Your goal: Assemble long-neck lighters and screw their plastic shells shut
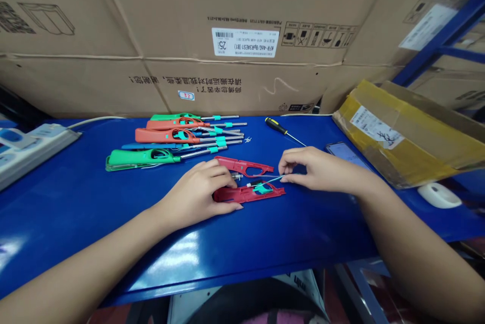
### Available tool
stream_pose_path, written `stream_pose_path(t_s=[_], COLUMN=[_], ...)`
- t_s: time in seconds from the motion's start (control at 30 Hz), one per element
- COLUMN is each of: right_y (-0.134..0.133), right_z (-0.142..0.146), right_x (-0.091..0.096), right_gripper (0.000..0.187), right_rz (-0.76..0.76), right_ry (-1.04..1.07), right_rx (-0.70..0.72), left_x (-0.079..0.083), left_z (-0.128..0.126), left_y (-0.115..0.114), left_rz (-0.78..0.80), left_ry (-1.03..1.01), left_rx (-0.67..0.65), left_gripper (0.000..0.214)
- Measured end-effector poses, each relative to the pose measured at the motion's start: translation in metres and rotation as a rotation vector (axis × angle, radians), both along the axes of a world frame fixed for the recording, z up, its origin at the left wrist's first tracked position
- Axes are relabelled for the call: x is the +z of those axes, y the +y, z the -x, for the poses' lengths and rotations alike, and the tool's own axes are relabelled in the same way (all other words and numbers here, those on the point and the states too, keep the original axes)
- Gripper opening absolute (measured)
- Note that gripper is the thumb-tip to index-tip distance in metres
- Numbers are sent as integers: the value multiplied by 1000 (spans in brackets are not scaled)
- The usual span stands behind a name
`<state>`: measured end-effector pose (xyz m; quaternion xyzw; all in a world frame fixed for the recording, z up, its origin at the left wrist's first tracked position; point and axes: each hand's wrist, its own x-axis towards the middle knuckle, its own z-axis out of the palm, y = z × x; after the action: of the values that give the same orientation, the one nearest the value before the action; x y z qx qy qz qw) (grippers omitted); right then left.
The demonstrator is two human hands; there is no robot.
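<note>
On the blue table point(227, 253), the near red half-shell point(237, 194) lay with its nine o'clock end gripped by the left hand point(204, 182); at its three o'clock end, the right hand point(310, 170) pinched a thin wire point(271, 180) between fingertips. In this inspector's judgement, a hard pull on the wire could have dislodged the green trigger point(261, 189) or black part point(256, 183), whose seating could not be verified, and wire left across the rim risked being nipped. A careless left finger could have rolled the metal fitting point(237, 176) just beside it. Just beyond, at twelve o'clock, the second red half-shell point(235, 164) blocked movement away from the body. A white mouse point(439, 195) lay at three; a phone point(346, 154) and taped box point(401, 137) crowded the right forearm at two; lighters point(144, 158) lay at ten, a screwdriver point(276, 125) at one. A large carton point(170, 20) closed off the far side.
</note>
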<state>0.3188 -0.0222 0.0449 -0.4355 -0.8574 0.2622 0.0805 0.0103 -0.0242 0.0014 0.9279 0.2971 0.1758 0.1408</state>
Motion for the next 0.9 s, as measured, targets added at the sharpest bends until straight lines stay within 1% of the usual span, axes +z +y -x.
stream_pose_path(t_s=[0.07,0.13,0.2,0.37,0.47,0.57,0.63,0.67,0.73,0.8,0.9], right_y=[0,-1,-1,1,2,0,-5,-7,-12,-16,-17], right_z=[-1,-2,-4,-10,-13,-11,-4,1,11,21,28], right_x=[-4,-7,-7,-3,-4,-4,-3,-3,-5,-10,-15], right_gripper=[3,4,3,4,5,8,15,14,7,6,7], right_rz=[-33,-36,-59,-170,-181,-158,-189,-209,-214,-198,-174], right_ry=[-41,-75,-91,-135,-163,-96,-22,10,57,38,8], right_rx=[27,42,19,-59,-67,12,45,57,125,191,245], left_x=[1,2,3,4,5,5,6,6,5,4,2], left_z=[-1,-2,-4,-4,-4,-5,-5,-6,-6,-6,-6], left_y=[-1,-3,-4,-4,-3,-3,-4,-4,-5,-6,-6], left_rz=[24,46,61,73,72,71,72,72,69,64,61], left_ry=[-5,2,11,44,54,46,32,26,22,26,32], left_rx=[-4,-9,-15,-24,-23,-30,-36,-37,-34,-32,-27], left_gripper=[31,30,29,30,32,33,34,34,33,30,26])
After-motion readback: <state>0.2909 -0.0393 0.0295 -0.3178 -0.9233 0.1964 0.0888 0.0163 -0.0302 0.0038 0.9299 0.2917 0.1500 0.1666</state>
